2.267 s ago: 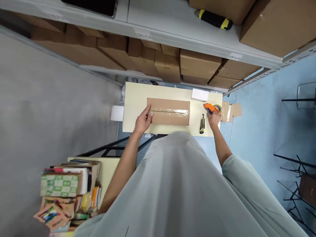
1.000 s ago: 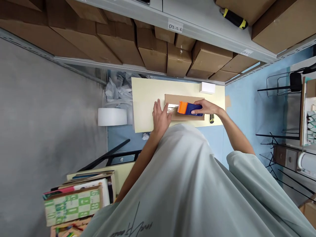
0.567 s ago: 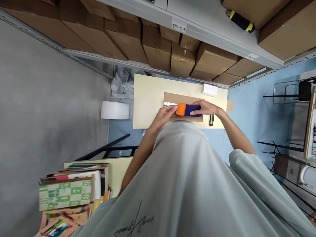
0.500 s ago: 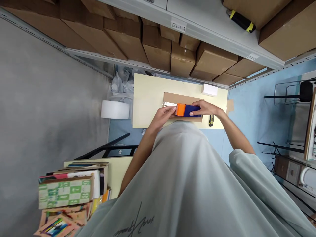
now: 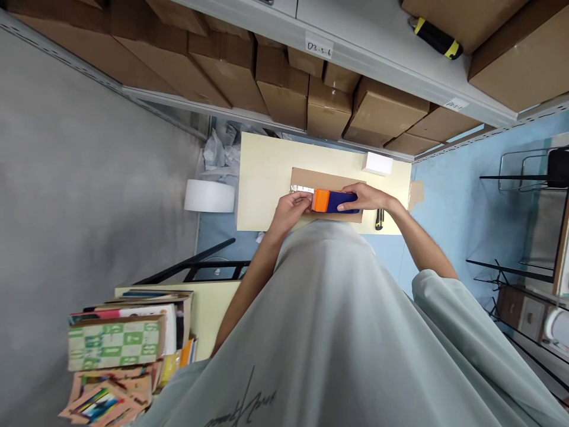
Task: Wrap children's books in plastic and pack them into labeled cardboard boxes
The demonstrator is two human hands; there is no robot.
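Note:
A flat brown cardboard box (image 5: 311, 178) lies on a pale yellow table (image 5: 262, 178), with clear tape along its top seam. My right hand (image 5: 367, 197) is closed round the blue handle of an orange and blue tape dispenser (image 5: 331, 201), held over the box. My left hand (image 5: 291, 209) is at the dispenser's orange front end, fingers curled and pinching there. What the fingertips grip is too small to make out, likely the tape's end.
A yellow and black utility knife (image 5: 379, 219) and a white block (image 5: 377, 163) lie on the table's right side. Shelves of cardboard boxes (image 5: 324, 107) stand behind. A white roll (image 5: 208, 196) and crumpled paper (image 5: 220, 151) sit left of the table; stacked books (image 5: 120, 338) are at lower left.
My right hand brought the tape dispenser from the table's right side over the box. My left hand went from lying flat by the box's left end to pinching at the dispenser's front.

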